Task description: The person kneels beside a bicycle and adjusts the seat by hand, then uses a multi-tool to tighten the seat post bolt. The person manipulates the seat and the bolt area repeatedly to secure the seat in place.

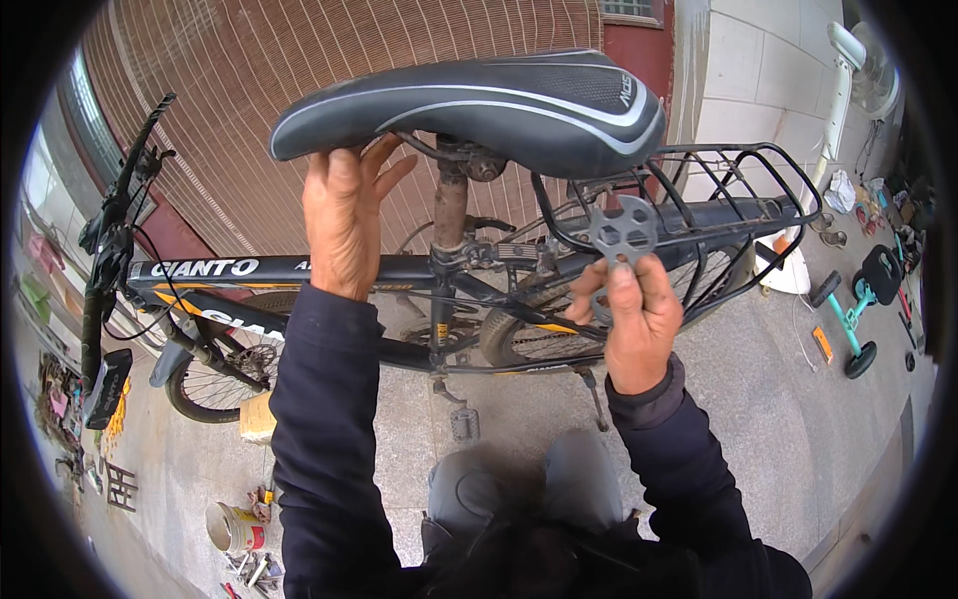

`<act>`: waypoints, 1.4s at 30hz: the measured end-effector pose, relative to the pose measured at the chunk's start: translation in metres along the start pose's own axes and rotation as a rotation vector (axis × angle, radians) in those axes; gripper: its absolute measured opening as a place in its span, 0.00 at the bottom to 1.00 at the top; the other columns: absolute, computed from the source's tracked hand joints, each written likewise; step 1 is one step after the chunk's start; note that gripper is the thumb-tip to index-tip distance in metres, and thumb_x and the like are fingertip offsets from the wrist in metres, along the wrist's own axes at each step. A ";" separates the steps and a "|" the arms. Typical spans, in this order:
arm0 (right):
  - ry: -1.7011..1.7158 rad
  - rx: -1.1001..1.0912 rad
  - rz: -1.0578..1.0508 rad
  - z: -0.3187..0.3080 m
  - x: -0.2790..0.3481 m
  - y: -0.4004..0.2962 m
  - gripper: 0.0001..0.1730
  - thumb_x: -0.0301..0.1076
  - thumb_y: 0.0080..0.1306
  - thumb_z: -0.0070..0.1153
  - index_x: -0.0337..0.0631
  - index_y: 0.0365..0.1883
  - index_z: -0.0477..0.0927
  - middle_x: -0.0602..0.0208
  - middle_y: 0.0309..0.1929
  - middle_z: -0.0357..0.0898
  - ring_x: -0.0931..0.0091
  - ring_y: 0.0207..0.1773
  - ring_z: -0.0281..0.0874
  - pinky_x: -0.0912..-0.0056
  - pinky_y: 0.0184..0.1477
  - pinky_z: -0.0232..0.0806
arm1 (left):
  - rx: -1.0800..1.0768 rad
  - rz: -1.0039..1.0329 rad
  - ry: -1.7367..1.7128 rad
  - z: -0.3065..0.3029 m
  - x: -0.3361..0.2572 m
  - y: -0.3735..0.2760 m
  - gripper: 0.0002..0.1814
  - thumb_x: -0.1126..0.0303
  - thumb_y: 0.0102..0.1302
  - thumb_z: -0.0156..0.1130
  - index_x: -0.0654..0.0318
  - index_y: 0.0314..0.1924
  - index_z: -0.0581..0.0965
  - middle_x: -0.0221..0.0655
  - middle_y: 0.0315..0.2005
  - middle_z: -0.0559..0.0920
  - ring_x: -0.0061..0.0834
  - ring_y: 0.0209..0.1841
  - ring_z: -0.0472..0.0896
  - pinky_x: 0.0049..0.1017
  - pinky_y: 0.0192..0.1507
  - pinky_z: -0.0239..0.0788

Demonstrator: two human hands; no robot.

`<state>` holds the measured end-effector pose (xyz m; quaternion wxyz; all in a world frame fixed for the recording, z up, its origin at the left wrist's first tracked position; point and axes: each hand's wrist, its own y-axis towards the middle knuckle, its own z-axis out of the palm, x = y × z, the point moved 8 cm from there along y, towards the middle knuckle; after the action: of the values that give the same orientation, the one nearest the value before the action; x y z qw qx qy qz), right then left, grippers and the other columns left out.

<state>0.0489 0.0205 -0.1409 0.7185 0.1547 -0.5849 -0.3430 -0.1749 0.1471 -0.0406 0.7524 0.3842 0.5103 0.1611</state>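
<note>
A black bicycle saddle (464, 105) with grey and white trim tops a worn seat post (451, 206). Under its front part is my left hand (344, 217), fingers raised against the underside; the saddle hides some fingertips, so its grip cannot be judged. The saddle clamp (483, 163), with a bolt end, sits to the right of that hand. Pinched between thumb and fingers of my right hand (636, 322) is a flat metal multi-hole bicycle spanner (625, 228). It is held upright below the saddle's rear, apart from the clamp, its lower end partly covered by fingers.
The black bicycle frame (352, 271) spans the view, handlebar (112, 217) left, rear rack (733, 187) right. A kickstand (593, 397) reaches the floor. A bucket (228, 526) and loose tools (254, 569) are lower left; a white fan (838, 112) and turquoise ride-on toy (849, 322) stand right.
</note>
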 end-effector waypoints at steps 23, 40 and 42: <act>-0.073 -0.276 -0.430 0.003 0.072 0.074 0.16 0.42 0.74 0.48 0.38 0.34 0.75 0.77 0.31 0.73 0.86 0.34 0.66 0.81 0.37 0.64 | -0.155 0.009 0.287 -0.026 -0.054 0.026 0.24 0.55 0.72 0.52 0.75 0.49 0.76 0.45 0.40 0.82 0.31 0.40 0.84 0.30 0.38 0.82; -0.076 -0.321 -0.464 0.000 0.068 0.073 0.16 0.43 0.74 0.48 0.41 0.31 0.73 0.77 0.30 0.72 0.87 0.33 0.65 0.83 0.34 0.62 | 0.061 -0.027 0.019 0.015 0.008 -0.004 0.34 0.41 0.68 0.53 0.60 0.61 0.67 0.37 0.56 0.74 0.35 0.59 0.72 0.44 0.59 0.64; -0.073 -0.320 -0.459 0.000 0.069 0.073 0.16 0.44 0.74 0.48 0.41 0.31 0.73 0.77 0.30 0.72 0.87 0.32 0.65 0.83 0.34 0.62 | 0.095 -0.054 -0.016 0.028 0.011 -0.005 0.31 0.47 0.67 0.59 0.64 0.58 0.68 0.35 0.52 0.76 0.31 0.54 0.74 0.39 0.55 0.66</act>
<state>0.0771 0.0261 -0.0451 0.6157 0.1555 -0.4985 -0.5901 -0.1457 0.1395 -0.0460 0.7414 0.4070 0.5215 0.1132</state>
